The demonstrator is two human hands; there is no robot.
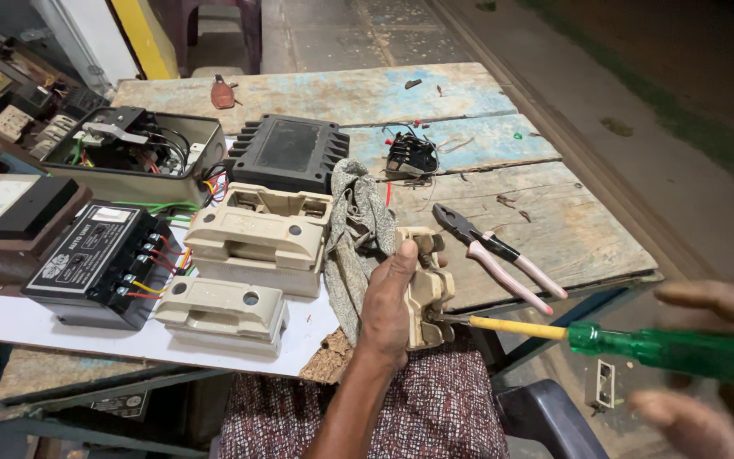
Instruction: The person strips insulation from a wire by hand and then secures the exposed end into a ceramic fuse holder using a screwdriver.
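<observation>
My left hand (388,297) grips a cream ceramic fuse carrier (426,289) above my lap, at the table's near edge. My right hand (715,357), blurred at the lower right, holds a screwdriver (605,340) with a green see-through handle and a yellow shaft. Its tip touches the lower side of the fuse carrier. A grey rag (354,234) lies on the table just left of my left hand. Pliers with pink handles (494,255) rest on the wood just beyond the fuse carrier.
Two cream fuse bases (256,234) (223,313) sit on a white board (10,327). A black meter unit (99,263), an open metal box with wiring (142,153), a black finned cover (289,153) and a small wired part (411,155) stand on the worn wooden table (554,212).
</observation>
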